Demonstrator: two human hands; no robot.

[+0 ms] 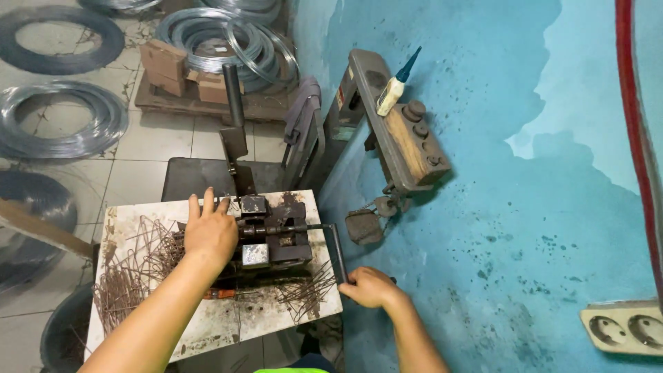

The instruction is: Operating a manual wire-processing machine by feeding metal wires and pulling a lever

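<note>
A tiled floor (159, 148) strewn with coils of steel wire (228, 41) is seen on the left, and a blue painted wall (497, 207) on the right. A white worktop (228, 324), stained with rust, is set against the wall. A small dark bending jig (273, 235) is mounted at the worktop's middle. Piles of short rusty wire pieces (138, 266) are spread to the left of the jig, and a smaller pile lies in front of it. The left hand (209, 231) is laid flat on the jig's left side, fingers extended and apart. The right hand (371, 287) is clamped around the end of the jig's bent lever handle (336, 252), just off the worktop's right edge. A wall socket (621, 328) is fitted at lower right.
</note>
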